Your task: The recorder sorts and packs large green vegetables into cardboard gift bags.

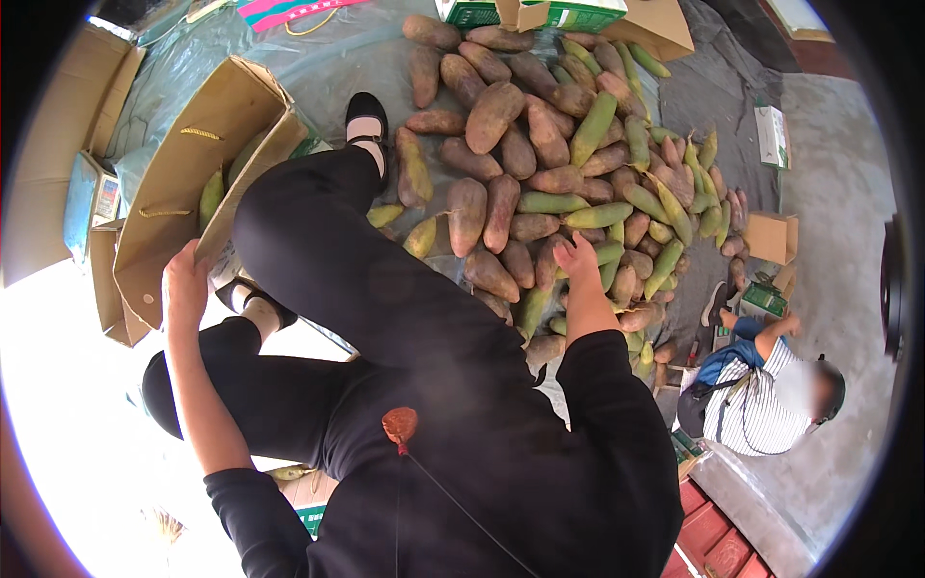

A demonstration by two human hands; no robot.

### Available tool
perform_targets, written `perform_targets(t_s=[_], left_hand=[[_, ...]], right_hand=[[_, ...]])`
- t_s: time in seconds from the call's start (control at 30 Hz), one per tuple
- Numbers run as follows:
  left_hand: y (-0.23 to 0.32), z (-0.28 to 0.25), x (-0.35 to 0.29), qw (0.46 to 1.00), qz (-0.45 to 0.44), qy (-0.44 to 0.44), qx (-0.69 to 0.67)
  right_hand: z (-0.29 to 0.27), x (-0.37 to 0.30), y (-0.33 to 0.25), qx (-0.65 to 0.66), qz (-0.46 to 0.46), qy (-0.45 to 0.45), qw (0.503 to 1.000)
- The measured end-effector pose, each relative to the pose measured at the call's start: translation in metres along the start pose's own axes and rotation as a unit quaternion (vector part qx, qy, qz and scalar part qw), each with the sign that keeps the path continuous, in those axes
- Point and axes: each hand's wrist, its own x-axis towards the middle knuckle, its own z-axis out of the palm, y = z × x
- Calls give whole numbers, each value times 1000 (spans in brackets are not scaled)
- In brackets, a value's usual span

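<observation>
The left hand (186, 289) is closed around the near edge of a tall brown cardboard carrier box with flared panels and yellow twisted-rope handles (169, 173), fingers and thumb pinching its wall. The right hand (578, 258) is loosely cupped, its fingers partly spread over the heap; whether it touches or grips one of the vegetables cannot be told.

The heap mixes plump, elongated purplish-brown root vegetables (495, 118), dull and dusty-skinned, with slimmer smooth green root vegetables (594, 129), several tapering to pale, pointed ends. They lie at all angles, many touching or resting on one another. Inside the carrier box, at least one yellowish-green tapered vegetable (211, 197) shows against the wall.

The heap spreads ahead of and to the right of the person on translucent bluish-green plastic sheeting (332, 63) and darker grey sheeting (737, 82). The right hand is at its near side, with brown and green vegetables just beside the fingers. The carrier box stands on the person's left, beside the black-trousered knee (289, 212), well apart from the right hand; the vegetable inside it lies just beyond the left hand.
</observation>
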Motion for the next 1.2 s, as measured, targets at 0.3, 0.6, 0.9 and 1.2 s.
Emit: perform_targets(t_s=[0.3,0.6,0.9,1.2], left_hand=[[-15,4,-5,999,-25,13,-17],[5,-2,-1,998,-61,-6,-27],[1,1,0,998,-64,-2,-13],[-9,4,3,999,-31,-22,24]], right_hand=[[26,63,-14,172,30,-24,984],[13,88,-29,243,61,-1,968],[13,33,-32,231,10,61,971],[74,-86,-12,-28,-116,-293,949]])
